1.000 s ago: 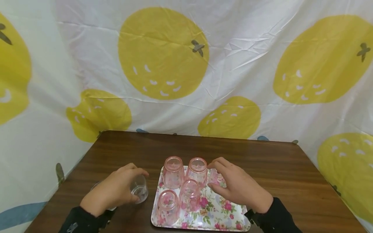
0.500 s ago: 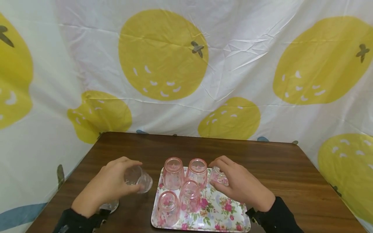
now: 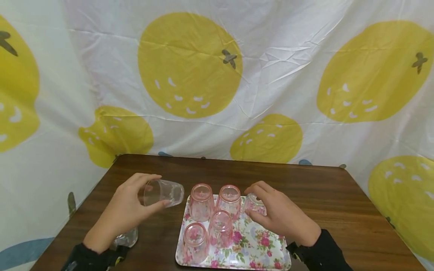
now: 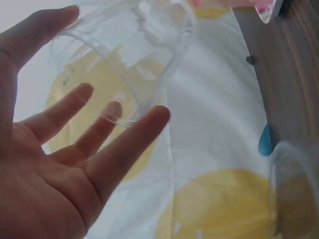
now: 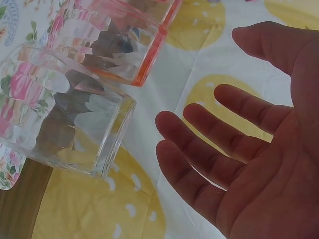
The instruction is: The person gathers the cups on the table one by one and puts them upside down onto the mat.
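Note:
Lifted above the table, a clear glass [image 3: 170, 192] lies tipped on its side in my left hand [image 3: 126, 205], gripped between thumb and fingers. In the left wrist view the thumb and fingertips reach round the wide rim of this glass [image 4: 124, 55]. My right hand [image 3: 276, 212] hovers over the tray with fingers loosely bent and nothing in them. Just by its fingertips, a second clear glass [image 3: 252, 205] stands upside down on the tray's back part. The right wrist view shows a gap between that glass [image 5: 65, 117] and the fingers.
A white flowered tray [image 3: 251, 259] bears several upside-down pink glasses [image 3: 196, 244] on its left half. Another clear glass [image 3: 128, 238] stands on the brown wooden table [image 3: 325, 210], partly behind my left wrist. A lemon-print cloth [image 3: 271, 94] hangs beyond the table.
My left hand has raised its clear glass off the table and turned it from upright onto its side. The right hand has shifted slightly right, and the clear glass near it shows more plainly.

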The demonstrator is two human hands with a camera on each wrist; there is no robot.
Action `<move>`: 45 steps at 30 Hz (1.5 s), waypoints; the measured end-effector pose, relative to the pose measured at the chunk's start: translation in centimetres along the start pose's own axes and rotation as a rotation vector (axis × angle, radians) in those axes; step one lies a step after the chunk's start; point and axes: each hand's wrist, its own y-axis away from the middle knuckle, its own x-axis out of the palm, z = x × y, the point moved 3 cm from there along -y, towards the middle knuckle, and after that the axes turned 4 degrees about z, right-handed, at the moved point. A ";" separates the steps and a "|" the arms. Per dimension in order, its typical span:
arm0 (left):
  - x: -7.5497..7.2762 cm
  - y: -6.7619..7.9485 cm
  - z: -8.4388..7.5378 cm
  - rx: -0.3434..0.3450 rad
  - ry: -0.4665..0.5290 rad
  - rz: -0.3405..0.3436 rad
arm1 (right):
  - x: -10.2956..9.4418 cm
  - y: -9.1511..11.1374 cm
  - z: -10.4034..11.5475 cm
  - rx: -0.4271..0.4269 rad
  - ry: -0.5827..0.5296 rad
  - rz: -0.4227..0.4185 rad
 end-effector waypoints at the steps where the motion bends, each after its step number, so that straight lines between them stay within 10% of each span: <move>1: 0.0 0.0 0.1 -0.005 0.042 -0.005 | 0.0 0.0 0.0 0.003 0.001 -0.001; 13: 0.5 -0.3 0.8 -0.010 0.486 -0.022 | -0.1 -0.2 -0.2 -0.006 -0.041 -0.103; 45: 3.0 -2.8 -2.0 0.097 0.642 0.067 | -1.0 -1.0 0.8 -0.142 -0.124 -0.356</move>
